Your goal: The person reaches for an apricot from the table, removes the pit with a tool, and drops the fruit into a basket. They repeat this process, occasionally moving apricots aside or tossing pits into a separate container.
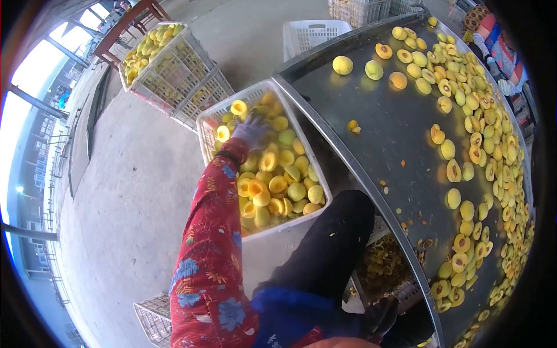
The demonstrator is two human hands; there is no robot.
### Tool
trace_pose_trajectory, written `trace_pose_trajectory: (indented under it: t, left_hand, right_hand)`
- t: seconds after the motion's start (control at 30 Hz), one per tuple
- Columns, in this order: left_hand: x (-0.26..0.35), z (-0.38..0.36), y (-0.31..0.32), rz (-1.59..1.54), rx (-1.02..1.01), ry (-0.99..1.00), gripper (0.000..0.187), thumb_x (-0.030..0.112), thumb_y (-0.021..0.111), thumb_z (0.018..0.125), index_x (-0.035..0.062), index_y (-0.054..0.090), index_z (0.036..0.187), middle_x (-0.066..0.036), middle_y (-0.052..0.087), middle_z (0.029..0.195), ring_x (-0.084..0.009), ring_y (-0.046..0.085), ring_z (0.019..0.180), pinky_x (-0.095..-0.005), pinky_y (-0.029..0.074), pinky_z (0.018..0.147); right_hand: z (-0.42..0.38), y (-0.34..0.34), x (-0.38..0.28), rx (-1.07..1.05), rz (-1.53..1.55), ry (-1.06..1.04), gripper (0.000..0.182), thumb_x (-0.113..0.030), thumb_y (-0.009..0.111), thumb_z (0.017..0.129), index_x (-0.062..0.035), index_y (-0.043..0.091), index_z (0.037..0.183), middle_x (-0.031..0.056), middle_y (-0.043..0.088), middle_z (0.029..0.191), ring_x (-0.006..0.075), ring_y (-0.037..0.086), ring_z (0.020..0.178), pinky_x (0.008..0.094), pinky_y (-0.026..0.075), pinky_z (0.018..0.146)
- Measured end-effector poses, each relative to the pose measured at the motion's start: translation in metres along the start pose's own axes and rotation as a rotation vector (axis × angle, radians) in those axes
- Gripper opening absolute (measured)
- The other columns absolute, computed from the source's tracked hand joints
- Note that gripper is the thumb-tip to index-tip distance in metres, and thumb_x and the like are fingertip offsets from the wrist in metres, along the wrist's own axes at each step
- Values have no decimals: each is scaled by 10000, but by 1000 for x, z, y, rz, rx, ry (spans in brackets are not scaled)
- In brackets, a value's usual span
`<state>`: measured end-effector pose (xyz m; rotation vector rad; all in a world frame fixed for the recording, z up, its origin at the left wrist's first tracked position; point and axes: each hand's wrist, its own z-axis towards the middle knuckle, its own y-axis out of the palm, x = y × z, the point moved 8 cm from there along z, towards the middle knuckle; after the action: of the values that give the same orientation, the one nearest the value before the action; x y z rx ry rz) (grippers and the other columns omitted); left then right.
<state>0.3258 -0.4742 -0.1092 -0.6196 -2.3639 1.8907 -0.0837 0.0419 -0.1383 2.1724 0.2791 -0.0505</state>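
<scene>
My left hand, in a pale purple glove, reaches into a white plastic crate of halved yellow fruit. Its fingers are spread over the halves near the crate's far end, slightly blurred by motion. The fruit looks like apricots, many with hollow orange centres facing up. A red flowered sleeve covers the left arm, which crosses the crate's left side. My right hand does not show; the lower part of the view holds my dark trouser leg and a blue garment.
A dark metal table with a raised rim curves along the right, its far side heaped with apricot halves. Stacked fruit crates stand at upper left. Another white crate sits behind. Beyond the table is a person.
</scene>
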Motion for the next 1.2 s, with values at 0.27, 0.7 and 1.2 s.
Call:
trace_pose_trajectory:
  t: [0.27, 0.7, 1.2]
  left_hand:
    - [-135, 22, 71, -175, 32, -611, 747, 547, 525, 822, 89, 316, 1375, -207, 324, 1407, -398, 268, 1320, -558, 274, 1037]
    - [-38, 104, 97, -291, 204, -509, 647, 254, 455, 878, 14, 190, 1417, -253, 471, 1231, -376, 597, 1000, -436, 499, 829]
    - [-21, -118, 81, -299, -130, -338, 876, 549, 610, 769, 209, 180, 1453, -149, 154, 1505, -334, 151, 1386, -507, 204, 1094]
  right_hand:
    - [5, -18, -4, 182, -115, -79, 377, -405, 448, 903, -68, 576, 1013, 76, 519, 668, 217, 464, 516, 318, 400, 466]
    - [2, 98, -5, 355, -1883, -688, 280, -235, 607, 809, -15, 551, 973, 177, 568, 869, 354, 546, 720, 427, 471, 636]
    - [-36, -75, -42, 731, -2198, -678, 443, -471, 404, 936, -79, 605, 886, 34, 551, 593, 158, 397, 391, 305, 366, 430]
